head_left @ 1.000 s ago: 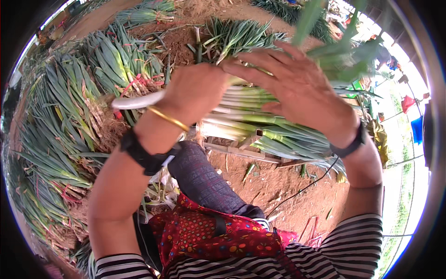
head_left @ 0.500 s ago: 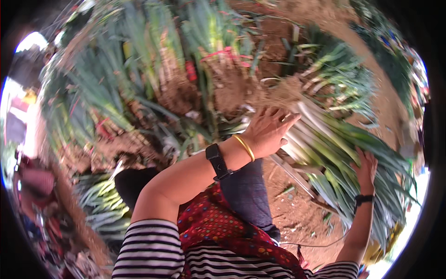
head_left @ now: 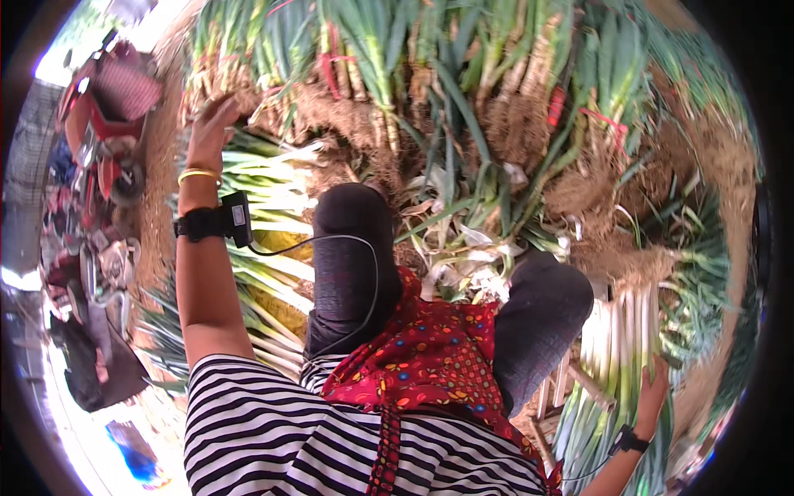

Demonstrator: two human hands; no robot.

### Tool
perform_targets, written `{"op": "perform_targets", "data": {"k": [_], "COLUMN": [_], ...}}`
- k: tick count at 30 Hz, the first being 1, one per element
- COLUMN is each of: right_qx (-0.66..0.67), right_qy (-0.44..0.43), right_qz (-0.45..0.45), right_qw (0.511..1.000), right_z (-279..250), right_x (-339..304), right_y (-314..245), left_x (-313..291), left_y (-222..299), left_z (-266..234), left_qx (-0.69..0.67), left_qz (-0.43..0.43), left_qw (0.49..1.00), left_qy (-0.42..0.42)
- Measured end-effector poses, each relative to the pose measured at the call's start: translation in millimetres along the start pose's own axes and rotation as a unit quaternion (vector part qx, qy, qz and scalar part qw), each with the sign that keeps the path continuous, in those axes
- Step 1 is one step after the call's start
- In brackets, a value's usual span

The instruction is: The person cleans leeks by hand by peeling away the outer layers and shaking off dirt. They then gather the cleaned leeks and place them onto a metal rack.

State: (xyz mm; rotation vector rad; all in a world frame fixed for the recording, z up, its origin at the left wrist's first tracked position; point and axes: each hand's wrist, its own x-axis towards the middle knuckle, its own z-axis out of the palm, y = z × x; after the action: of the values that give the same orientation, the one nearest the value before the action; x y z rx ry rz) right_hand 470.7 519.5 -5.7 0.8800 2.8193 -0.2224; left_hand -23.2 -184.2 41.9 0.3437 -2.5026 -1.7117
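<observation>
My left hand [head_left: 213, 128] is stretched out to the far left, fingers extended and apart, with nothing visible in it. It is above the end of a spread of leeks [head_left: 269, 194] with pale stems, close to the roots of standing bundles. My right hand [head_left: 652, 388] lies at the right side of a pile of cleaned leeks [head_left: 616, 331], its fingers extended along the stems. Their white ends point away from me and their green leaves toward me. Both wrists wear black bands, and a thin cable runs from the left one.
Tied leek bundles [head_left: 372, 50] with soil-covered roots stand across the far side. Peeled leaf scraps [head_left: 463, 264] litter the ground between my knees. A wooden frame [head_left: 589, 384] shows beside the right pile. A red motor vehicle [head_left: 103, 124] stands at the far left.
My view has swung left. My left hand has moved from beside the white ends of the right pile to the far left. My right hand stays on the right pile.
</observation>
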Motion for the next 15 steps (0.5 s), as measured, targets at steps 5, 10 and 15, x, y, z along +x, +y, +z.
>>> {"op": "perform_targets", "data": {"k": [5, 10, 15], "right_qx": [0.017, -0.043, -0.057], "right_qy": [-0.046, -0.100, -0.113], "right_qz": [-0.100, -0.104, -0.143], "right_qw": [0.994, 0.989, 0.982], "right_z": [-30.4, -71.4, -101.4], "right_x": [29.9, 43.3, 64.4], "right_y": [-115.6, -184.7, -210.8], "left_x": [2.5, -60.5, -74.4], "left_y": [-241.0, -379.5, -426.4], "left_z": [-86.0, -18.5, 37.2], "left_qx": [-0.066, -0.129, -0.148], "left_qz": [-0.251, -0.423, -0.468], "left_qw": [0.961, 0.889, 0.845], "left_qy": [0.101, 0.123, 0.210]}}
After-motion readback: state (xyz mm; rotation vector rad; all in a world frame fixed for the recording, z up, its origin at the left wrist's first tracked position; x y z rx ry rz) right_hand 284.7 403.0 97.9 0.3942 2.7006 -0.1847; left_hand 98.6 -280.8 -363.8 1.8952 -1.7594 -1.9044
